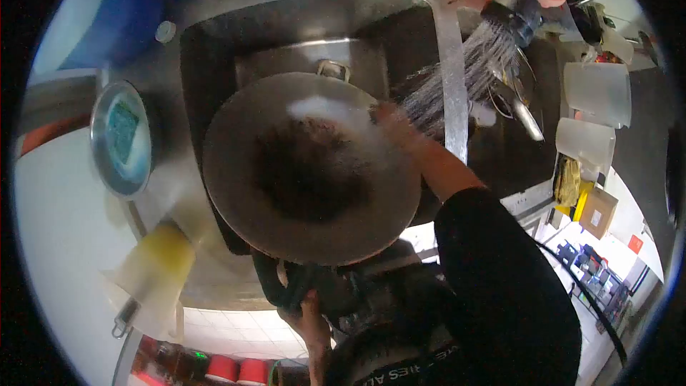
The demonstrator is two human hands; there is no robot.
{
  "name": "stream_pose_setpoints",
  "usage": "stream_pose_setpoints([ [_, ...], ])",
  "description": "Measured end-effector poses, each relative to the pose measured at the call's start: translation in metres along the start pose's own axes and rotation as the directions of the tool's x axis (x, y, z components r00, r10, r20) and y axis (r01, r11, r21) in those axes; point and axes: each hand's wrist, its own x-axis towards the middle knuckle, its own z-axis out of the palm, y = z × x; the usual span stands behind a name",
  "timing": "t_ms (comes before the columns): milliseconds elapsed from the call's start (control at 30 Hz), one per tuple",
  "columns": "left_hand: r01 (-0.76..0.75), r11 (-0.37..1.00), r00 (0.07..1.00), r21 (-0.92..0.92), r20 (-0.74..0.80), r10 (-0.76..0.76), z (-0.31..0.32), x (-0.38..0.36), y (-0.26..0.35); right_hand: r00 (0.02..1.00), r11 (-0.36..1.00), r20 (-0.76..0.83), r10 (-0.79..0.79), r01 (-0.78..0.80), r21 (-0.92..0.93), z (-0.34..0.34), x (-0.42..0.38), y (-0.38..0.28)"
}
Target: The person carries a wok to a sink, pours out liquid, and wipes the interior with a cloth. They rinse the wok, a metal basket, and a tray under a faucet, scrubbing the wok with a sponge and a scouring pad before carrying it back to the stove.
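Observation:
A large round metal wok (236, 136), dark at its centre, is tilted over the left sink basin. Its far loop handle (334, 70) points toward the back wall of the basin. My right hand (391, 125) is at the wok's right side, slightly blurred. Its fingers look closed, and what is in them is too dark to make out. Below the near rim, my left hand (309, 316) is closed at the wok's near handle, against a dark cloth (275, 282). The wok and the cloth partly hide its fingers.
Water sprays from a faucet head (511, 16) across the basin divider (453, 78). Utensils (527, 120) lie in the right basin. On the left stand a metal bowl (100, 136) with a green scouring pad (124, 132) and a jug of yellow liquid (161, 261).

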Motion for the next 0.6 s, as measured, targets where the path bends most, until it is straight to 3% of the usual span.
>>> stream_pose_setpoints([
  [33, 0.006, 0.999, 1.0, -0.032, 0.006, -0.005, 0.004, -0.001, 0.005, 1.0, 1.0, 0.016, 0.007, -0.007, 0.002, -0.013, -0.02, -0.018],
  [67, 0.006, 0.997, 1.0, -0.073, 0.01, -0.005, 0.006, -0.001, 0.007, 0.975, 0.951, -0.184, 0.128, -0.068, 0.302, -0.049, -0.043, -0.051],
  [100, 0.013, 0.997, 1.0, -0.075, 0.009, -0.012, 0.004, -0.001, 0.005, 0.896, 0.813, -0.331, 0.295, -0.053, 0.58, -0.071, -0.063, -0.076],
  [133, 0.02, 0.998, 1.0, -0.056, -0.021, -0.021, 0.0, -0.001, 0.0, 0.9, 0.813, -0.324, 0.291, -0.055, 0.579, -0.067, -0.08, -0.083],
  [167, 0.029, 0.999, 0.998, -0.03, -0.057, -0.031, -0.006, -0.001, -0.006, 0.989, 0.738, 0.014, 0.146, -0.118, 0.665, -0.055, -0.1, -0.085],
  [200, 0.037, 0.999, 0.997, -0.024, -0.069, -0.039, -0.01, 0.0, -0.014, 0.942, 0.666, 0.332, -0.053, -0.214, 0.715, -0.042, -0.119, -0.086],
  [233, -0.001, 1.0, 0.997, 0.006, -0.075, 0.001, -0.015, 0.003, -0.023, 0.768, 0.609, 0.579, -0.274, -0.328, 0.723, -0.06, -0.126, -0.099],
  [267, -0.039, 0.998, 0.996, 0.044, -0.073, 0.042, -0.021, 0.003, -0.027, 0.845, 0.628, 0.371, -0.384, -0.056, 0.776, -0.074, -0.131, -0.127],
  [300, -0.038, 0.998, 0.996, 0.056, -0.078, 0.042, -0.021, 0.005, -0.023, 0.856, 0.612, 0.147, -0.496, 0.225, 0.758, -0.138, -0.114, -0.171],
  [367, 0.082, 0.988, 0.992, 0.128, -0.106, -0.069, -0.015, 0.01, -0.012, 0.873, 0.302, -0.011, -0.487, 0.181, 0.936, -0.186, -0.09, -0.216],
  [400, 0.08, 0.987, 0.992, 0.143, -0.109, -0.064, -0.016, 0.011, -0.012, 0.875, 0.289, -0.018, -0.483, 0.179, 0.94, -0.18, -0.093, -0.213],
  [467, -0.052, 0.998, 0.998, -0.018, 0.04, 0.053, -0.018, 0.013, -0.015, 0.887, 0.424, -0.013, -0.462, 0.234, 0.875, -0.161, -0.107, -0.189],
  [500, -0.052, 0.999, 0.998, -0.009, 0.041, 0.052, -0.015, 0.01, -0.013, 0.855, 0.375, 0.287, -0.432, -0.119, 0.919, -0.152, -0.112, -0.158],
  [533, -0.051, 0.996, 0.999, -0.07, -0.007, 0.051, -0.007, 0.007, -0.011, 0.718, 0.314, 0.552, -0.424, -0.456, 0.833, -0.144, -0.114, -0.132],
  [567, -0.058, 0.989, 0.997, -0.137, -0.062, 0.05, -0.001, 0.008, -0.009, 0.719, 0.313, 0.546, -0.43, -0.449, 0.837, -0.136, -0.114, -0.128],
  [600, -0.042, 0.991, 0.999, -0.123, -0.01, 0.041, -0.004, 0.01, -0.011, 0.752, 0.528, 0.498, -0.432, -0.236, 0.815, -0.14, -0.108, -0.129],
])
